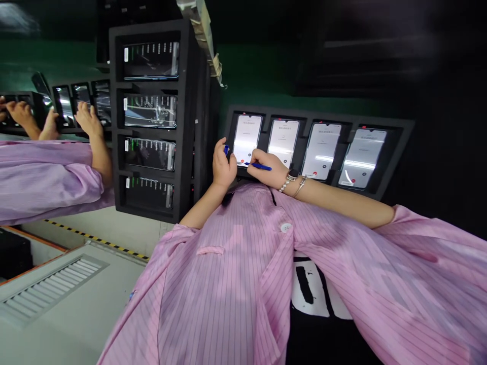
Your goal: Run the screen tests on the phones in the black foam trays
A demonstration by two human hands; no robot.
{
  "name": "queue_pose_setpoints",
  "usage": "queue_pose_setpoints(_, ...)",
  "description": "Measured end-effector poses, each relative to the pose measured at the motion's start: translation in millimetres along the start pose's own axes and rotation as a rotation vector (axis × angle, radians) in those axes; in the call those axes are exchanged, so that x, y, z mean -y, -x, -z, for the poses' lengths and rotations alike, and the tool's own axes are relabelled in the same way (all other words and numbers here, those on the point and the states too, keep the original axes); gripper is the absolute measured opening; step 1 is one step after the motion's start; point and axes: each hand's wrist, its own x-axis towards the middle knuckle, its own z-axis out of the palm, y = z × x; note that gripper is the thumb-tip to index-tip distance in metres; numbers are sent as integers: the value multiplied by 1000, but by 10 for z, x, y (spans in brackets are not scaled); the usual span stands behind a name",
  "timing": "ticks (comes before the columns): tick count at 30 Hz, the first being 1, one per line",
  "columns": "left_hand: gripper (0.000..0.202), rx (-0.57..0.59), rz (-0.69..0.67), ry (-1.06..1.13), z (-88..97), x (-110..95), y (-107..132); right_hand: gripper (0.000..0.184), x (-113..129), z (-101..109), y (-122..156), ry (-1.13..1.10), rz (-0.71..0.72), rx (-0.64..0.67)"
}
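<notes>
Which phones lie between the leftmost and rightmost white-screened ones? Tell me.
The second phone, partly hidden by the right hand, and the third phone, in the head view.

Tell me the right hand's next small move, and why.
Probably press the blue pen to the near end of the leftmost white-screened phone: the right hand holds the pen with its tip right there, and the left hand is beside that phone. Whether the tip touches yet is unclear.
</notes>
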Motion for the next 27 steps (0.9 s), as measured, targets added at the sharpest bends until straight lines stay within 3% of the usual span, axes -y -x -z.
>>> queue_pose_setpoints(8,34,1,-28,-19,-20,-77,40,14,-24,-15,29,93,23,35)
queue_pose_setpoints(17,35,68,23,-82,5,-137,20,18,-7,-7,14,98,75,76)
queue_pose_setpoints(23,51,53,-15,-76,42,-163,-8,14,3,190,156,35,58,-102)
queue_pose_setpoints(27,58,88,-100,-127,112,-311,-48,18,186,448,372,-157,33,-238)
